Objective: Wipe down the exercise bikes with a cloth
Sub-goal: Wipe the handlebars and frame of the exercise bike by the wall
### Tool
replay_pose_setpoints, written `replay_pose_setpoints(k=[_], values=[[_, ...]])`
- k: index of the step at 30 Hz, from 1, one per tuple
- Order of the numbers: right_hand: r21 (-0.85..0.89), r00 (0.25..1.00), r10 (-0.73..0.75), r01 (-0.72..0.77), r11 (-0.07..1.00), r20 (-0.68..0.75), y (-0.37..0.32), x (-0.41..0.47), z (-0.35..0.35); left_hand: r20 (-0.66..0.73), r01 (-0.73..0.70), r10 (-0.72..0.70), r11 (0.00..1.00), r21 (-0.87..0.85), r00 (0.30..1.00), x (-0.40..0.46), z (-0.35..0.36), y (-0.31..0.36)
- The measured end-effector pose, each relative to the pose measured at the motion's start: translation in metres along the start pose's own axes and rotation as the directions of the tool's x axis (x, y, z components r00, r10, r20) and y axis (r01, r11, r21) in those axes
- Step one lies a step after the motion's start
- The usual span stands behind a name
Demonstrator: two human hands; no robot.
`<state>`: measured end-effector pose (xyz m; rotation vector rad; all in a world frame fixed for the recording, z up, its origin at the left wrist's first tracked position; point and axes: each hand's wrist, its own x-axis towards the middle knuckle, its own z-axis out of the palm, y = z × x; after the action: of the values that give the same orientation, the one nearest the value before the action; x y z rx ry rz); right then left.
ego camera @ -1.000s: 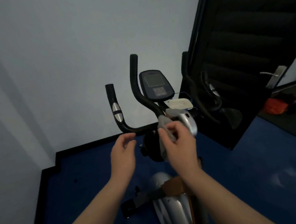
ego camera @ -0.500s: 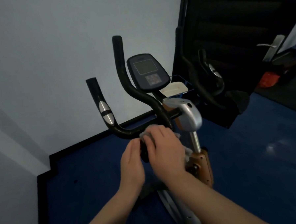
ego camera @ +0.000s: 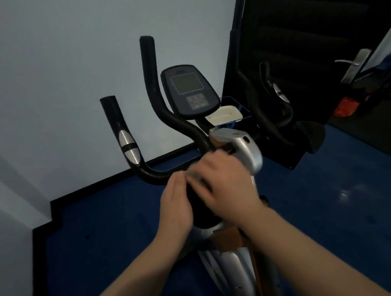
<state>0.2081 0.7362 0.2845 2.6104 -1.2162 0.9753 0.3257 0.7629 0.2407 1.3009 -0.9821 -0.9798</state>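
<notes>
We look down on a blue floor (ego camera: 104,243) that meets a pale wall (ego camera: 61,75) along a black skirting; to the right stands a dark door (ego camera: 297,40) with a metal handle (ego camera: 353,63). In front of us is the exercise bike (ego camera: 228,266), its silver and orange frame running down between our forearms. Its black handlebar (ego camera: 150,86) rises in two prongs on the left, the outer one carrying a silver pulse sensor (ego camera: 128,146). Behind the bar sits the console (ego camera: 189,91) with a grey screen and keypad, and just beside it a small wire basket (ego camera: 244,110) holding a pale flat object we cannot identify. Our right hand (ego camera: 225,180) lies over the lower bend of the handlebar, blurred, fingers curled down on a grey cloth (ego camera: 192,175) of which only a strip shows at the fingertips. Our left hand (ego camera: 176,205) is just beside it, edge-on, fingers straight and together, touching the cloth's near side; we cannot tell whether it grips anything.
</notes>
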Motion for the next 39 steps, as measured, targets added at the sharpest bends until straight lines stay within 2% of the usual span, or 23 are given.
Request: replay_pose_setpoints(k=[2,4,7,11,15,16,19,22,24,28,32,34,39], values=[[0.02,0.998,-0.019,0.018,1.0,0.054,0.001,-0.024,0.012,-0.034,-0.027,0.028,0.999,0.041,0.999,0.0,-0.001,-0.002],[0.064,0.999,-0.038,0.037,0.997,0.014,0.011,-0.048,0.014,-0.051,-0.042,0.045,0.998,0.052,0.998,-0.001,-0.001,-0.005],[0.038,0.993,-0.12,0.12,0.992,-0.012,0.026,-0.042,0.015,-0.062,-0.055,0.058,0.997,0.058,0.996,-0.003,0.001,-0.004],[0.143,0.998,-0.051,0.055,0.988,-0.027,0.022,-0.03,0.02,-0.095,-0.034,0.034,0.999,0.006,0.995,-0.002,0.001,-0.004],[0.173,0.998,-0.064,0.063,0.983,0.0,0.03,-0.046,0.013,-0.077,-0.051,0.051,0.999,0.008,0.996,-0.004,0.002,-0.005],[0.203,0.998,-0.043,0.034,0.979,0.039,0.031,-0.035,0.012,-0.078,-0.052,0.052,0.999,0.01,0.996,-0.003,0.002,-0.004],[0.319,0.98,0.132,-0.173,0.932,0.146,0.02,-0.009,0.014,-0.107,-0.03,0.031,0.999,0.011,0.994,-0.002,0.002,-0.004],[0.342,0.963,0.258,-0.267,0.901,0.072,0.011,-0.034,0.017,-0.109,-0.047,0.05,0.999,0.024,0.993,-0.003,0.003,-0.006],[0.402,0.948,0.31,-0.314,0.86,0.077,0.007,-0.044,0.015,-0.111,-0.044,0.046,0.999,0.024,0.993,-0.005,0.003,-0.006],[0.334,0.926,0.354,-0.376,0.864,0.129,0.008,-0.013,0.019,-0.135,-0.059,0.068,0.996,0.07,0.988,-0.001,0.003,-0.004],[0.438,0.889,0.456,-0.423,0.793,0.033,-0.005,-0.046,0.023,-0.173,-0.045,0.053,0.998,0.05,0.984,-0.004,0.008,-0.005],[0.507,0.866,0.498,-0.45,0.735,0.047,-0.008,-0.052,0.024,-0.168,-0.035,0.046,0.997,0.065,0.985,-0.005,0.008,-0.005],[0.497,0.892,0.448,-0.414,0.763,0.055,0.007,-0.031,0.029,-0.165,-0.048,0.064,0.994,0.101,0.984,-0.003,0.005,-0.003]])
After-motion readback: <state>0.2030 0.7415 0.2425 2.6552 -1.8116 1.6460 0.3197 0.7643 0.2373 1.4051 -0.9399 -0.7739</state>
